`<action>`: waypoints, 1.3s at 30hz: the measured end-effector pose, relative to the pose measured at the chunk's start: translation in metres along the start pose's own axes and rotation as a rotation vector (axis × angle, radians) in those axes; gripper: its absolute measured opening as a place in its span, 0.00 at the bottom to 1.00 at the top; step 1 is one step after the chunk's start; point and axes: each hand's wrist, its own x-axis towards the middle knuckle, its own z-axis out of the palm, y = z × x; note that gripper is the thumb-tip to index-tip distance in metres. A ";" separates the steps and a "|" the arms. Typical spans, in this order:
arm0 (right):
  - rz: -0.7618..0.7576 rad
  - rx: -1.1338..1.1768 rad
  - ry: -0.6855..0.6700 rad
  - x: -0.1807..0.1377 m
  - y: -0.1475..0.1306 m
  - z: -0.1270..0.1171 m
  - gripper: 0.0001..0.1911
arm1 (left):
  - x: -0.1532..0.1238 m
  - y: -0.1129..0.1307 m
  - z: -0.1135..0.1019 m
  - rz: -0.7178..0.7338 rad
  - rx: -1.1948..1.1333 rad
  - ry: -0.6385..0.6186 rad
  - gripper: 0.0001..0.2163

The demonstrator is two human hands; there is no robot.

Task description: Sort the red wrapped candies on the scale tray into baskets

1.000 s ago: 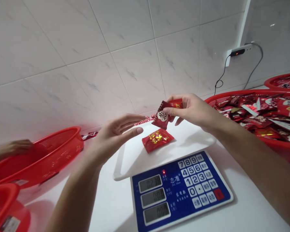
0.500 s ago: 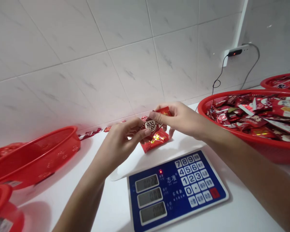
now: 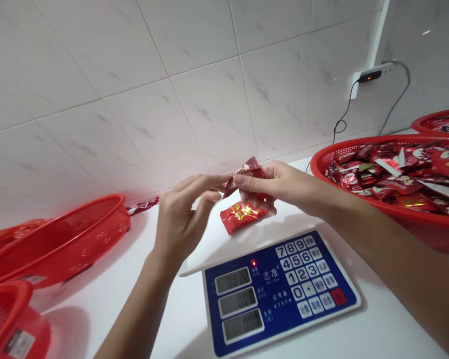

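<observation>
My right hand [image 3: 273, 187] pinches dark red candy packets [image 3: 247, 172] between thumb and fingers above the scale pan. How many are in the grip is partly hidden by the fingers. My left hand [image 3: 187, 207] is just left of them, its thumb and index finger apart and the index fingertip at the packets' left edge. Below the hands, a red candy packet with gold print [image 3: 241, 214] lies on the white pan [image 3: 224, 252]. In front of the pan is the scale's blue panel [image 3: 280, 294], with lit digits and number keys.
On the right, a red basket [image 3: 359, 198] is heaped with wrapped candies, and another red basket [image 3: 421, 122] stands behind it. At left are a long red basket [image 3: 108, 224] and a smaller red one [image 3: 37, 319]. Loose packets [image 3: 144, 206] lie by the tiled wall.
My left fingers have loosened and spread away from the packets. The packets have turned in my right hand, so the round light print no longer faces me.
</observation>
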 end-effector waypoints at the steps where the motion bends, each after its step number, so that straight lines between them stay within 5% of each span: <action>1: 0.003 -0.012 -0.007 -0.001 -0.003 -0.001 0.21 | 0.000 0.001 0.000 -0.133 -0.143 0.014 0.19; 4: 0.014 -0.048 -0.069 -0.002 -0.007 -0.003 0.17 | 0.002 0.000 0.000 -0.445 -0.453 -0.060 0.25; 8: 0.062 -0.182 -0.111 -0.001 -0.006 -0.003 0.16 | 0.005 0.002 0.001 -0.517 -0.592 -0.430 0.24; 19: 0.023 -0.313 -0.130 -0.002 0.000 -0.005 0.12 | 0.003 0.000 0.009 -0.576 -0.707 -0.410 0.12; 27: 0.050 -0.618 0.324 -0.001 0.004 -0.014 0.19 | 0.004 -0.014 0.011 -0.583 -0.379 -0.365 0.18; 33: 0.142 -0.143 0.361 -0.001 -0.011 -0.013 0.08 | 0.002 -0.025 0.011 -0.596 -0.082 -0.524 0.22; 39: 0.090 -0.203 0.320 -0.004 -0.017 -0.007 0.05 | -0.002 -0.026 0.014 -0.585 0.146 -0.613 0.22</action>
